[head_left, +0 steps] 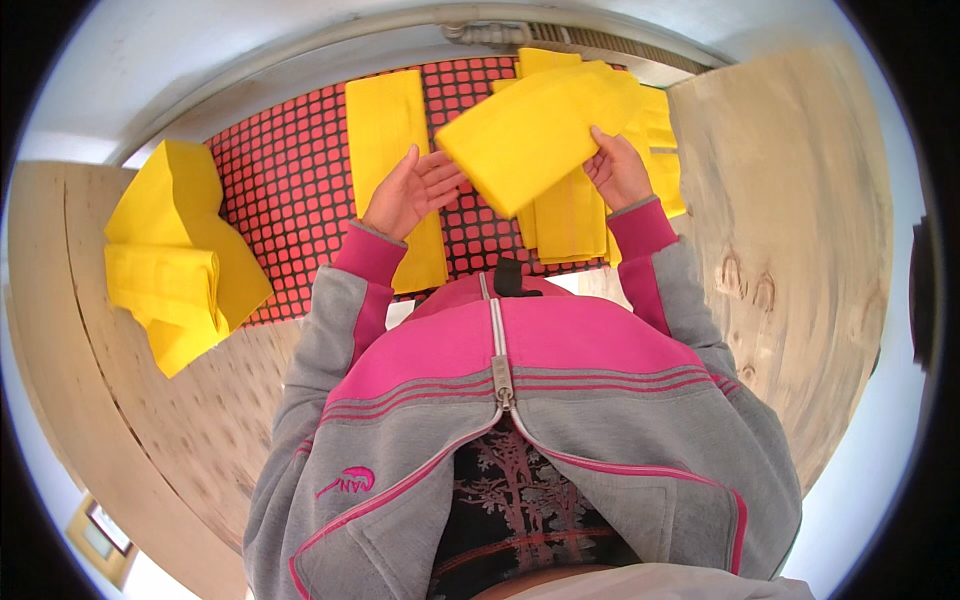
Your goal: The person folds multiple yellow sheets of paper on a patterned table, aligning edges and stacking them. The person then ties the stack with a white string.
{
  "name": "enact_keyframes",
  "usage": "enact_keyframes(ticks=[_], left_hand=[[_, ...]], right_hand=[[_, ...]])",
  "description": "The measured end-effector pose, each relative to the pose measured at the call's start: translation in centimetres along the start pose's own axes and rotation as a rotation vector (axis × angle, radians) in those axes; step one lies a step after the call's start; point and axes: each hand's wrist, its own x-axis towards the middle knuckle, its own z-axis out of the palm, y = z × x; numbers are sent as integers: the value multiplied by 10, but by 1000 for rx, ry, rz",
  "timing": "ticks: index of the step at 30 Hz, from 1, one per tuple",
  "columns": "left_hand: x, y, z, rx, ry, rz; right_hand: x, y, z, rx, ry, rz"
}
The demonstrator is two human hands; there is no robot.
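A folded yellow cloth (530, 135) is raised over the red-and-black mat, its near edge blurred. My right hand (618, 170) grips its right side, thumb on top and fingers underneath. Just left of the cloth, my left hand (412, 190) holds nothing, its fingers stretched out and palm turned toward the cloth. Beneath my left hand lies a long folded yellow strip of cloth (385, 120) on the mat. Under and behind the held cloth is a pile of folded yellow cloths (570, 215), partly hidden by it and by my right hand.
A loosely folded yellow cloth (170, 270) lies at the left, across the mat's edge. The patterned mat (290, 170) covers the middle of the wooden table (225, 400). A wooden board surface (790, 200) stands at the right. A pipe and ribbed hose (580, 42) run along the back wall.
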Motion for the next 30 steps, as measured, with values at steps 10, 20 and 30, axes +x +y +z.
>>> enact_keyframes(ticks=[10, 20, 30], left_hand=[[-65, -11, -1, -34, 53, 143], [-91, -50, -58, 7, 196, 214], [-88, -71, -78, -79, 177, 176]], right_hand=[[9, 41, 122, -537, -484, -53], [40, 112, 140, -496, -562, 360], [77, 144, 129, -418, -340, 364]])
